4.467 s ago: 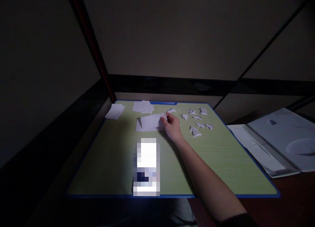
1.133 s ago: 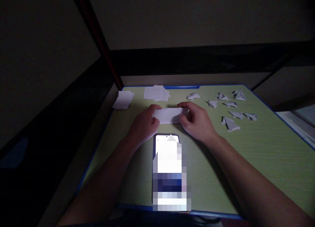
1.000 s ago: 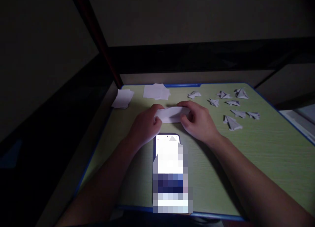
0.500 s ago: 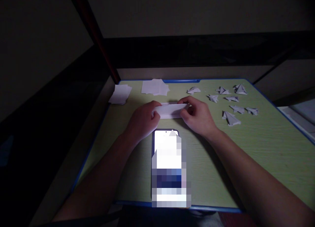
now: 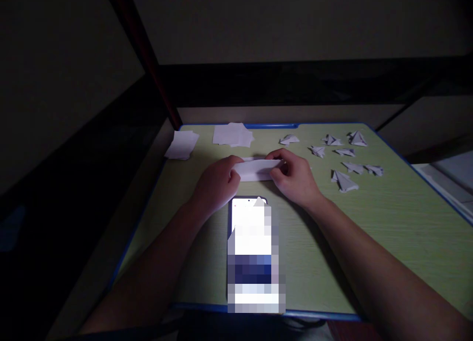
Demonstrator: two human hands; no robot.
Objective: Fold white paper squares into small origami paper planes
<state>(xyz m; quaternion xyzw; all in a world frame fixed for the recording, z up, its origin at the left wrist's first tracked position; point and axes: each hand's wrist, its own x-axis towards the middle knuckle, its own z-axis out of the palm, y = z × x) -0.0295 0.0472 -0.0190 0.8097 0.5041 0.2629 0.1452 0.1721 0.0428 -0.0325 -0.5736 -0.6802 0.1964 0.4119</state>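
Observation:
A folded sheet of white paper [image 5: 254,170] is stretched between my two hands over the middle of the table. My left hand [image 5: 221,179] is closed on its left end, thumb at the near side. On the right end, my right hand [image 5: 293,174] pinches the paper between thumb and fingers. The paper's crease runs lengthwise, and my fingers hide both ends. Just below the hands lies a phone [image 5: 251,237] with a bright screen, most of it blurred out.
The light green table [image 5: 388,242] has a blue edge. Several folded paper pieces [image 5: 344,181] lie at the right. One paper stack [image 5: 182,145] sits at the far left corner, and another paper pile [image 5: 227,135] is along the back. Walls stand behind and left.
The whole view has shifted slightly, so the table appears a little lower. Both hands keep their hold on the paper, with hardly any movement.

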